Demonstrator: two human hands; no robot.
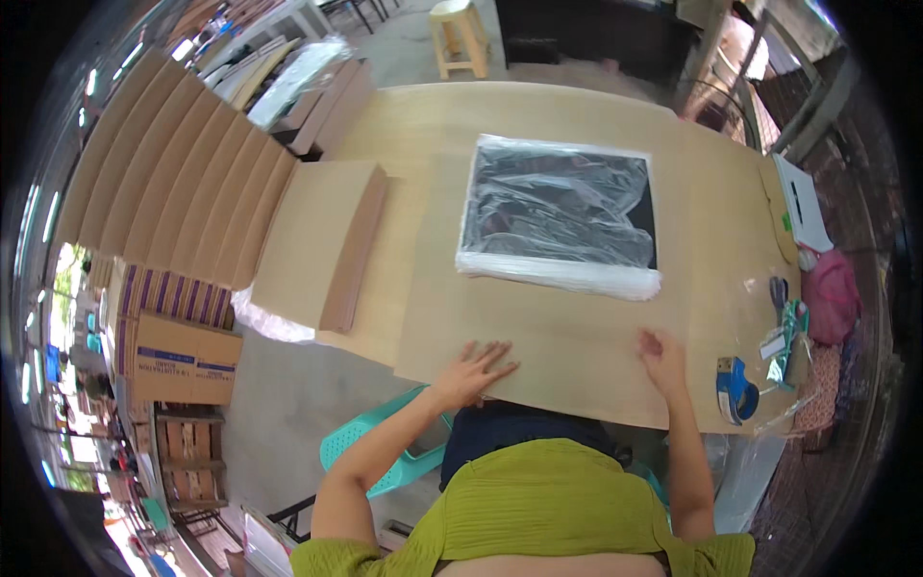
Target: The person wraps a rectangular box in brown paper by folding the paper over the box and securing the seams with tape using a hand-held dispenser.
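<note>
My left hand (471, 375) lies with its fingers spread on the near edge of a large brown paper sheet (558, 337) that covers the table. Over the same sheet, further right, is my right hand (661, 358), its fingers loosely bent and slightly blurred; nothing shows in it. Beyond both hands a flat rectangular panel (558, 207), dark with a white border, rests on the sheet. Wrinkled see-through plastic covers the panel, and a white band runs along its near side. Neither hand touches the panel.
At the left stands a stack of flat cardboard (312, 240), with ridged brown cardboard (173, 173) beside it. A blue tape dispenser (735, 389), scissors (779, 293) and a pink bag (832, 298) are at the right. A turquoise stool (361, 444) stands below the table's near edge.
</note>
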